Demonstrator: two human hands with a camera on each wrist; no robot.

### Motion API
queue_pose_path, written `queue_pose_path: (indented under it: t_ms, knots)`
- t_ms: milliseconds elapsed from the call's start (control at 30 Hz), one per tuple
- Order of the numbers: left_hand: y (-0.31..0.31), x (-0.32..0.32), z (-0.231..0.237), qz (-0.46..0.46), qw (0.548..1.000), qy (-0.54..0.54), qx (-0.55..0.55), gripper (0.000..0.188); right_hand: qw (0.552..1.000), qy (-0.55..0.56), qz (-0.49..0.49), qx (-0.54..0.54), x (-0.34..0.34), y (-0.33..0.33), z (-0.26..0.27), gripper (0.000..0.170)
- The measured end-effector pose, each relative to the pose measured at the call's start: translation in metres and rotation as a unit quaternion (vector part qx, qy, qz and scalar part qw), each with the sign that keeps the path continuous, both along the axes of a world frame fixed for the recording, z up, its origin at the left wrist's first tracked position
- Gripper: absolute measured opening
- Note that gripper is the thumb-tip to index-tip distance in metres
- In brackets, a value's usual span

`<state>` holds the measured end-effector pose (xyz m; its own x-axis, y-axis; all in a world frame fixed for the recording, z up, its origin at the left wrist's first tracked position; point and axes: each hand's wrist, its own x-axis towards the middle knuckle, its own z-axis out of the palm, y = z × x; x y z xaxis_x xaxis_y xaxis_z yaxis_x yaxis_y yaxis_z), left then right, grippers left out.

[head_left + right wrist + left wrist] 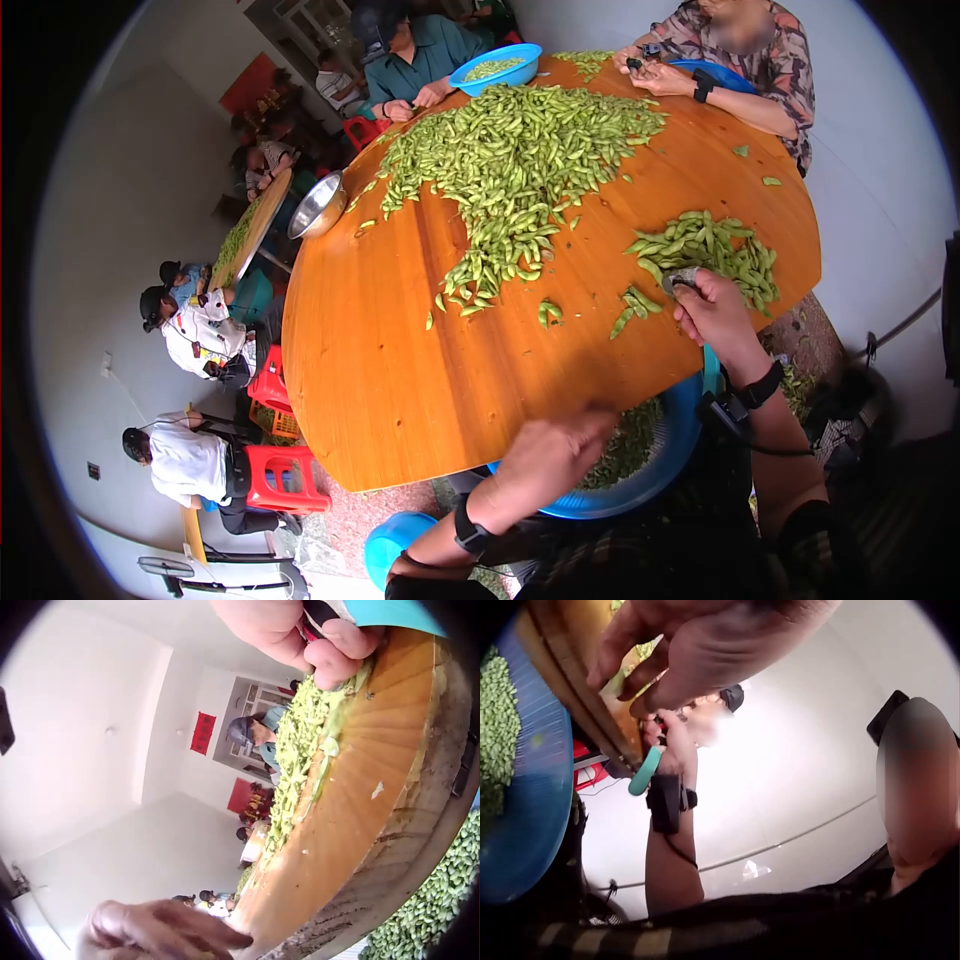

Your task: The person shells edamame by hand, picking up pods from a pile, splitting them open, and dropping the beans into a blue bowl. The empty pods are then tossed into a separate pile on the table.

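Note:
My right hand (716,316) grips a tool with a teal handle (644,772) and a grey metal end (680,280), beside a small heap of green soybean pods (715,245) at the table's near right. Its exact kind is hidden by the fingers. My left hand (545,460) is at the near table edge over a blue basin (688,435), blurred at the fingertips. In the left wrist view, its fingers are loosely bent and spaced apart with nothing visible between them. Shelled green beans (499,712) lie in the basin.
A large pile of pods (520,150) covers the far part of the round wooden table (380,370). Two people sit across it, one by a blue bowl (500,70). A metal bowl (318,205) stands at the left edge. Below are red stools (280,478) and another blue tub (395,545).

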<state>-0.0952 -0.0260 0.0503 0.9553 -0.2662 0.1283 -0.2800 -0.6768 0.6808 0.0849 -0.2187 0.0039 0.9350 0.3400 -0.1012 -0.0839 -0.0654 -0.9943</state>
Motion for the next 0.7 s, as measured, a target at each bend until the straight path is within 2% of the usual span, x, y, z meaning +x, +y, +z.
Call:
queue_pose_path:
  t_ms: [67, 133, 233, 400, 467, 500, 533, 600, 667, 700]
  knots:
    - [0.014, 0.020, -0.001, 0.136, 0.987, -0.023, 0.085, 0.020, 1.000, 0.000, -0.001, -0.001, 0.000, 0.000, 0.000, 0.014]
    - [0.025, 0.053, -0.005, 0.272, 0.958, -0.036, 0.087, 0.018, 1.000, 0.000, 0.001, -0.004, 0.000, -0.001, -0.001, 0.012]
    - [0.050, 0.092, -0.038, 0.322, 0.935, -0.078, 0.124, 0.019, 1.000, -0.003, 0.003, -0.012, -0.002, -0.001, 0.000, 0.011]
    - [0.066, 0.095, -0.047, 0.295, 0.948, -0.071, 0.097, 0.017, 1.000, -0.011, 0.020, -0.018, -0.001, -0.001, -0.002, 0.010]
    - [0.066, 0.092, -0.045, 0.297, 0.940, -0.053, 0.160, 0.013, 0.999, -0.006, 0.044, -0.006, -0.002, 0.000, -0.003, 0.017]
    - [0.064, 0.089, -0.041, 0.296, 0.938, -0.051, 0.170, 0.013, 0.998, 0.009, 0.064, -0.004, -0.008, 0.004, 0.004, 0.025]
    - [0.061, 0.087, -0.037, 0.299, 0.938, -0.053, 0.170, 0.013, 0.995, 0.016, 0.096, 0.001, -0.014, 0.009, 0.007, 0.026]
    - [0.055, 0.083, -0.035, 0.281, 0.953, -0.064, 0.092, 0.013, 0.992, 0.020, 0.128, -0.009, -0.027, 0.024, 0.010, 0.026]
    - [0.052, 0.085, -0.044, 0.253, 0.959, -0.099, 0.075, 0.012, 0.990, 0.026, 0.136, -0.007, -0.034, 0.039, 0.009, 0.023]
    - [0.046, 0.087, -0.045, 0.219, 0.972, -0.068, -0.046, 0.014, 0.988, 0.039, 0.150, 0.012, -0.035, 0.045, 0.008, 0.020]
